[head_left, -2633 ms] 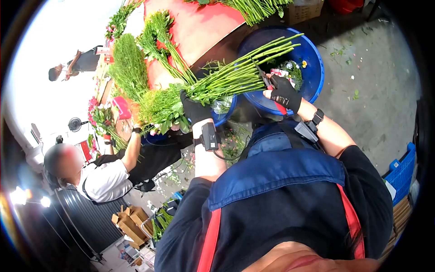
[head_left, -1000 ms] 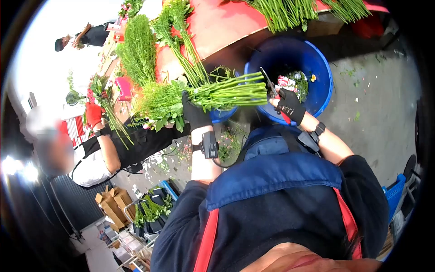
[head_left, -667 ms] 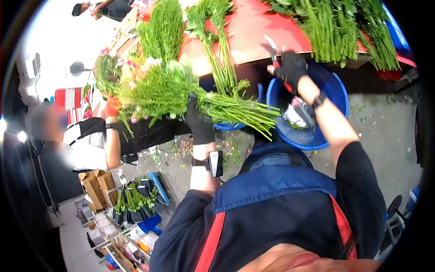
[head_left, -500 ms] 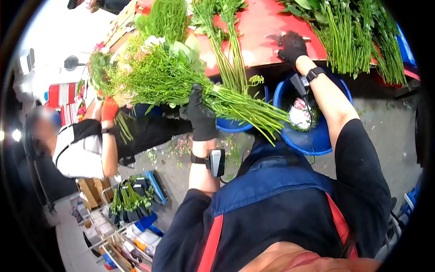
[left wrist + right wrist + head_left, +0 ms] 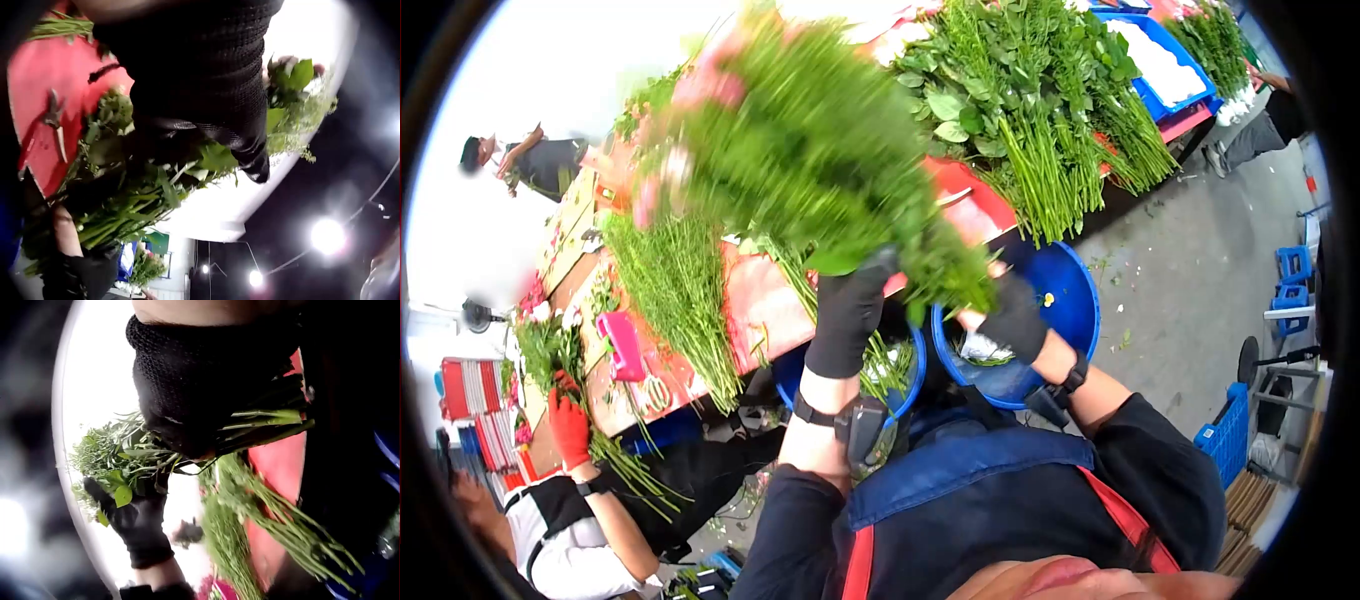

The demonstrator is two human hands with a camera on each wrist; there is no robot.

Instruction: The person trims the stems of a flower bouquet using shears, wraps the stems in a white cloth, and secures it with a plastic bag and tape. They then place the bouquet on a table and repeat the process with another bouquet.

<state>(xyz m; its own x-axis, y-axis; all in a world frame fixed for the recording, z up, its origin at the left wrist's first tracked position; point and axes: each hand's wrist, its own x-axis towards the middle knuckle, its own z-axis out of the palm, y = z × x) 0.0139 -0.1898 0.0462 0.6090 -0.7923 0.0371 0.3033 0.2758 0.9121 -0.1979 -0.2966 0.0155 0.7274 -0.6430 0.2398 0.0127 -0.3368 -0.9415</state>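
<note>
A large bunch of leafy green stems [image 5: 800, 150] with pinkish blooms is blurred as it hangs over the red table edge. My gloved left hand [image 5: 850, 315] grips it around the middle, fingers partly hidden by foliage. Lower on the same bunch, my gloved right hand [image 5: 1015, 318] holds the stems near their cut ends; in the right wrist view the stem ends [image 5: 275, 419] stick out past the right hand [image 5: 194, 394]. Pruning shears [image 5: 55, 119] lie on the red tabletop in the left wrist view, away from both hands.
Blue tubs [image 5: 1085, 300] stand below the table edge. Bundles of leafy stems [image 5: 1040, 150] lie on the table at the right, with feathery greens [image 5: 670, 300] to the left. A person in a red glove [image 5: 568, 425] works at the far left. Blue crates [image 5: 1225, 440] stand at the right.
My right hand has laid the shears on the table and come back to take hold of the stems. The bunch has risen and swung upward, and the view has turned.
</note>
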